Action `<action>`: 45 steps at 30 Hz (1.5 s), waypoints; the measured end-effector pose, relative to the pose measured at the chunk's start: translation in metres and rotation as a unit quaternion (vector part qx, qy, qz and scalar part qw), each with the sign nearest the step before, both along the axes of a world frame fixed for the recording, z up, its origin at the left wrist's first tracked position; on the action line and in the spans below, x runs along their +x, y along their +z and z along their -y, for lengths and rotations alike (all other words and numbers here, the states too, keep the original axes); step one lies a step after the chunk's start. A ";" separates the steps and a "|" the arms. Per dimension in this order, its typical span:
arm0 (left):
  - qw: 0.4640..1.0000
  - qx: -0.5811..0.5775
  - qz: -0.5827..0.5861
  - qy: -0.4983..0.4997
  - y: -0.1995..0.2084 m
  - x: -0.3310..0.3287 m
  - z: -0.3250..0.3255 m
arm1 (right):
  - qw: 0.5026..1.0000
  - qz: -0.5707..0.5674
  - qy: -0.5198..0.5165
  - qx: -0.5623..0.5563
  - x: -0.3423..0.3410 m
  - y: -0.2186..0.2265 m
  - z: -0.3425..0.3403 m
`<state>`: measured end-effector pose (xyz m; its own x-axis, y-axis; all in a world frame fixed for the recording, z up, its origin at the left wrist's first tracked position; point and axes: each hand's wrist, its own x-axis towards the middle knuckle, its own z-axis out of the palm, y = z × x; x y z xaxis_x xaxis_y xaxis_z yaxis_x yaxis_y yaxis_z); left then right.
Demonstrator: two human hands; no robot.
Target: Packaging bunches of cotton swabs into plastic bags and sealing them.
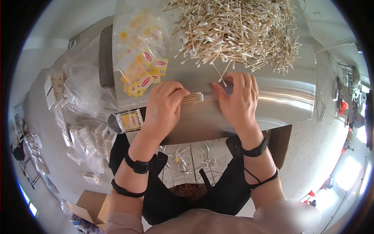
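Observation:
My left hand (pixel 165 103) is closed round a small row of cotton swabs (pixel 194 97). Their white tips point right, side by side, just above the metal tabletop. My right hand (pixel 240 97) rests beside them, thumb and fingers apart, with nothing gripped. Two loose cotton swabs (pixel 219 73) lie crossed near its index fingertip; whether the finger touches them I cannot tell. Beyond both hands spreads a large heap of cotton swabs (pixel 237 31). Near my left wrist, a clear pack of cotton swabs with a yellow card (pixel 131 120) sits in a dark holder (pixel 114 123).
Yellow printed cards (pixel 142 80) spill from a clear plastic bag (pixel 136 35) at the table's far left. Bagged packs of swabs (pixel 83 140) lie on the floor to the left. An open cardboard box (pixel 91 206) stands lower left. The metal table (pixel 280 91) ends just before my lap.

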<state>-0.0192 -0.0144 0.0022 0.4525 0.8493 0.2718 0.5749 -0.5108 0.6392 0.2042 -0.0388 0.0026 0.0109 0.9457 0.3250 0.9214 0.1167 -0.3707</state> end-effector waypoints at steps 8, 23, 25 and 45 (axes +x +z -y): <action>0.980 -0.110 0.151 0.073 -0.003 0.010 0.002 | 0.998 -0.016 -0.013 -0.056 0.003 0.003 -0.004; 0.913 -0.205 0.338 0.105 -0.013 0.011 0.007 | 0.978 -0.137 0.142 -0.073 -0.017 0.010 -0.014; 0.943 -0.156 0.283 0.083 -0.014 0.009 0.001 | 0.975 -0.168 0.107 -0.093 -0.017 0.011 -0.015; 0.980 -0.119 0.157 0.006 -0.006 0.006 0.003 | 0.973 -0.190 0.124 -0.044 -0.022 0.003 -0.024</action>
<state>-0.0129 -0.0169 -0.0041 0.3675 0.9104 0.1900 0.3364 -0.3206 0.8855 0.1821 -0.0147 0.0052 -0.1176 0.9587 0.2588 0.6636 0.2697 -0.6977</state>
